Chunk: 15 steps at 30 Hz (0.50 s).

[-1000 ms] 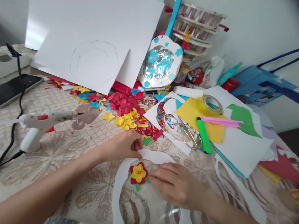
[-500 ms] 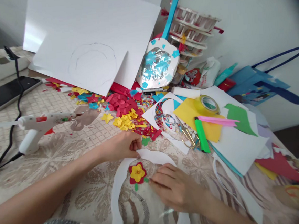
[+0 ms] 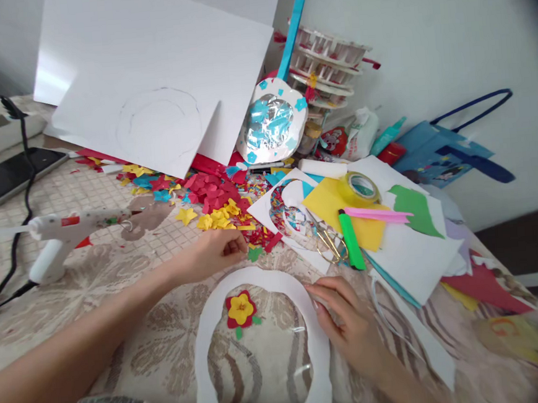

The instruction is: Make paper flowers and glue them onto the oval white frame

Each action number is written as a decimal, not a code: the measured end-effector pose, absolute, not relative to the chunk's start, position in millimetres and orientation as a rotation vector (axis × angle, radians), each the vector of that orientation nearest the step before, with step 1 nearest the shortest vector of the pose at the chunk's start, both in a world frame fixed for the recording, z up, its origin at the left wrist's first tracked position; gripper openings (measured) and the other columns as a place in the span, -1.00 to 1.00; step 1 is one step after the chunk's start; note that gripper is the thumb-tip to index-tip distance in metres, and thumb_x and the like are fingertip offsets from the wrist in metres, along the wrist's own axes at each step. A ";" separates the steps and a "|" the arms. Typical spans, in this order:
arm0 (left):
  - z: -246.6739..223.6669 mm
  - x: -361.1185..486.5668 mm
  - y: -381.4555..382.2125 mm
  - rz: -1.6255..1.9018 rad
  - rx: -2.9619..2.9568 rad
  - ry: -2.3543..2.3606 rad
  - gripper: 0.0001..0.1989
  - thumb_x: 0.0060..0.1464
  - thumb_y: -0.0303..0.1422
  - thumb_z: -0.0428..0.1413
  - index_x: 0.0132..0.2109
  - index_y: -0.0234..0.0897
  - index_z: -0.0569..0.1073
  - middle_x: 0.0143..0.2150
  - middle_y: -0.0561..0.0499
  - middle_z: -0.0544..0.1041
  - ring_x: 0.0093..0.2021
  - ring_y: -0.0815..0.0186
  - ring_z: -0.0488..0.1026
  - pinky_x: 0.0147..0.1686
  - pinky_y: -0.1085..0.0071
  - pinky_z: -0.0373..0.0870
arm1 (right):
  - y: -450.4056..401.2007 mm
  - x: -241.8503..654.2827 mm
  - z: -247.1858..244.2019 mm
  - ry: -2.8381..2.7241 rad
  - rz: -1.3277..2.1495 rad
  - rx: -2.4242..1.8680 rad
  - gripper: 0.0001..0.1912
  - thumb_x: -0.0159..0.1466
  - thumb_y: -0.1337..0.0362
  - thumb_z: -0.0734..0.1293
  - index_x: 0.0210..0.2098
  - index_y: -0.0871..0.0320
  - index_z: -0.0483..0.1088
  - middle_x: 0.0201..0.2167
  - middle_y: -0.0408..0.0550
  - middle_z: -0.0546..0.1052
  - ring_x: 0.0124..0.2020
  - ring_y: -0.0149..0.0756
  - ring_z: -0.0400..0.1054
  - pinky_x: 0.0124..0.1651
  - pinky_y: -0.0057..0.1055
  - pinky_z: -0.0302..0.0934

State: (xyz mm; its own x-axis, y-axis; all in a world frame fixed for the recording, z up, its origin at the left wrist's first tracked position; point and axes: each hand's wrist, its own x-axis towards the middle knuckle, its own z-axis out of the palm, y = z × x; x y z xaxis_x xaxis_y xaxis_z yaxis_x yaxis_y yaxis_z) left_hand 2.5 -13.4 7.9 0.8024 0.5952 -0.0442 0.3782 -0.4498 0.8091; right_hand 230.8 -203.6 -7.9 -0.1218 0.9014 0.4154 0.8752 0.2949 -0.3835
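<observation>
A white wavy-edged paper ring [image 3: 206, 330] lies low in front of me, with clear film [image 3: 267, 357] across its opening. On the film sits a paper flower [image 3: 241, 309], yellow over red, with two small green leaves beside it. My right hand [image 3: 348, 319] is at the ring's right edge, fingertips closed on the rim. Beyond the ring's far edge, my left hand [image 3: 217, 254] is apart from it, fingers curled in beside a green paper piece [image 3: 255, 253]. Whatever those fingers hold, if anything, is hidden.
A glue gun [image 3: 66, 233] with its cord lies left, below a phone [image 3: 15, 175]. Behind are yellow paper flowers [image 3: 221, 216], red cutouts [image 3: 212, 190] and white sheets [image 3: 146, 62]. Scissors [image 3: 331, 246], a green marker [image 3: 352, 241] and tape [image 3: 362, 185] are right.
My left hand has left the ring's top edge and curled just beyond it. My right hand has moved from over the opening to the ring's right edge. The view has shifted slightly.
</observation>
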 end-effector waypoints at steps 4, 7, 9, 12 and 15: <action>14.5 -2.5 -13.2 0.415 2.161 0.809 -0.82 0.10 -0.29 0.00 -0.35 -0.30 0.40 -0.48 0.06 0.43 -0.48 0.40 0.31 -0.49 0.51 0.20 | -221.0 236.0 -10.0 -1.939 0.043 -1.639 -0.69 0.27 0.43 0.16 -0.01 0.15 0.33 -0.14 0.08 0.38 -0.10 -0.17 0.33 -0.10 -0.20 0.33; 20.6 -15.2 -22.7 0.397 2.179 0.917 -0.81 0.11 -0.28 -0.01 -0.32 -0.29 0.41 -0.44 0.04 0.46 -0.48 0.39 0.32 -0.49 0.50 0.22 | -234.9 239.7 -12.0 -1.901 0.045 -1.690 -0.69 0.27 0.43 0.16 -0.01 0.15 0.31 -0.11 0.09 0.38 -0.06 -0.17 0.31 -0.07 -0.20 0.32; 22.9 -27.4 -34.3 0.351 2.160 0.963 -0.81 0.13 -0.26 -0.02 -0.27 -0.28 0.40 -0.40 0.03 0.48 -0.45 0.37 0.35 -0.46 0.48 0.27 | -244.0 241.5 -14.0 -1.875 0.063 -1.733 -0.69 0.28 0.40 0.16 -0.01 0.15 0.31 -0.09 0.08 0.38 -0.03 -0.17 0.30 -0.04 -0.19 0.32; 19.9 -46.6 -58.6 0.305 2.036 0.990 -0.81 0.14 -0.24 -0.02 -0.22 -0.24 0.39 -0.31 0.00 0.50 -0.34 0.30 0.44 -0.36 0.41 0.39 | -255.7 241.0 -18.7 -1.854 0.094 -1.764 -0.69 0.29 0.39 0.15 0.01 0.15 0.29 -0.06 0.08 0.38 -0.01 -0.17 0.29 -0.02 -0.19 0.31; 10.3 -59.9 -88.6 0.433 1.798 1.008 -0.71 0.11 -0.19 0.03 -0.03 -0.14 0.32 -0.03 -0.05 0.47 -0.05 0.16 0.44 -0.12 0.29 0.46 | -262.5 234.6 -24.7 -1.863 0.133 -1.734 -0.65 0.28 0.41 0.15 0.06 0.17 0.25 -0.02 0.10 0.37 0.02 -0.19 0.28 -0.01 -0.23 0.32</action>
